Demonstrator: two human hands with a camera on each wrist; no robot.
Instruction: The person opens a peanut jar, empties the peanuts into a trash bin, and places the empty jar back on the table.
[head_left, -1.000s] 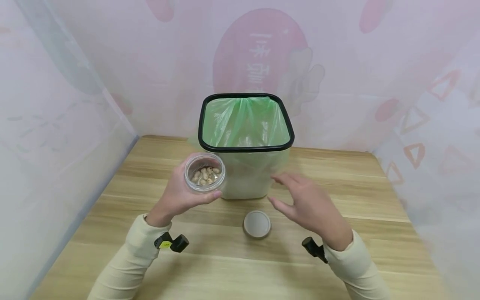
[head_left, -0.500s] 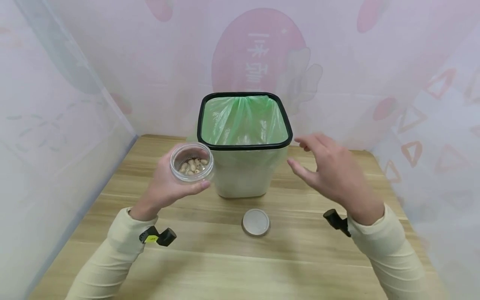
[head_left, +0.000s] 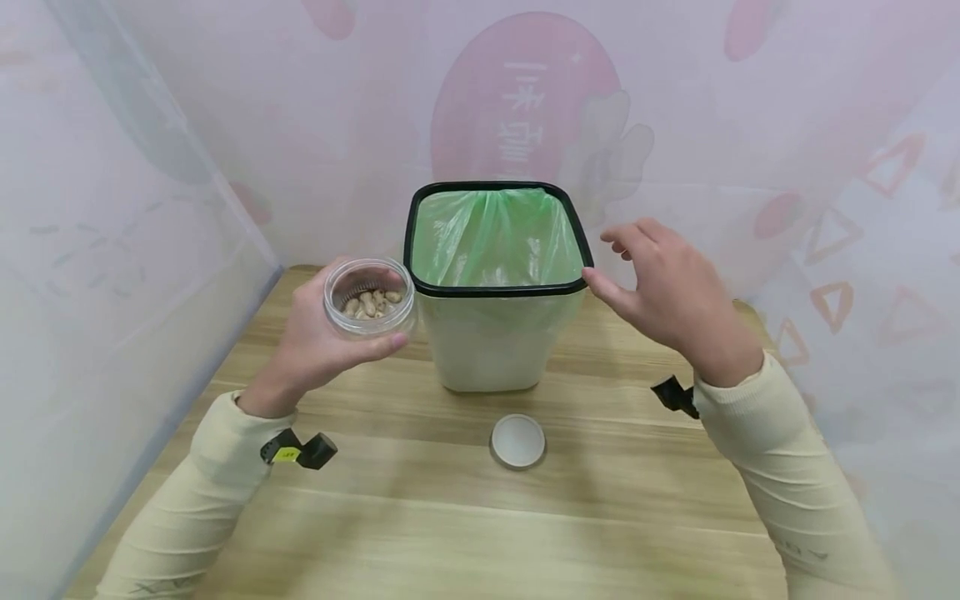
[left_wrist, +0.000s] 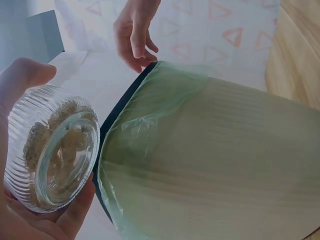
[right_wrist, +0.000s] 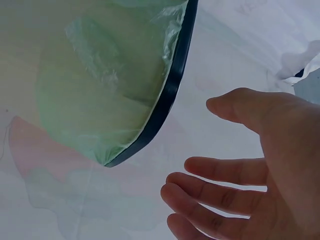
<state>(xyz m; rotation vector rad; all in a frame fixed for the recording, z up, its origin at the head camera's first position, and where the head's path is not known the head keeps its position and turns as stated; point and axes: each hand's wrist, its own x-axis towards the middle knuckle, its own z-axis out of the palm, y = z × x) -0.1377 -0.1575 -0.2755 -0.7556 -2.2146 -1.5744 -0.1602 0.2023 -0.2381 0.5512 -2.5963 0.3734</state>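
Note:
My left hand [head_left: 315,333] grips a clear ribbed plastic jar [head_left: 370,321] without its lid, raised just left of the bin's rim. Several peanuts [head_left: 369,305] in their shells lie in the bottom of the jar. In the left wrist view the jar [left_wrist: 55,150] is tilted, its base facing the bin. My right hand [head_left: 675,292] hovers at the bin's right side, thumb and fingers spread apart and holding nothing. Between the hands stands a pale bin [head_left: 491,346] with a black rim and a green plastic bag [head_left: 495,237] lining it.
A round whitish lid [head_left: 517,441] lies flat on the wooden table [head_left: 420,533] in front of the bin. Printed pale sheets [head_left: 337,150] wall in the back and both sides of the table.
My left hand has moved left and up with the jar. The right hand has risen away from the bin's lower front to beside its rim, further right.

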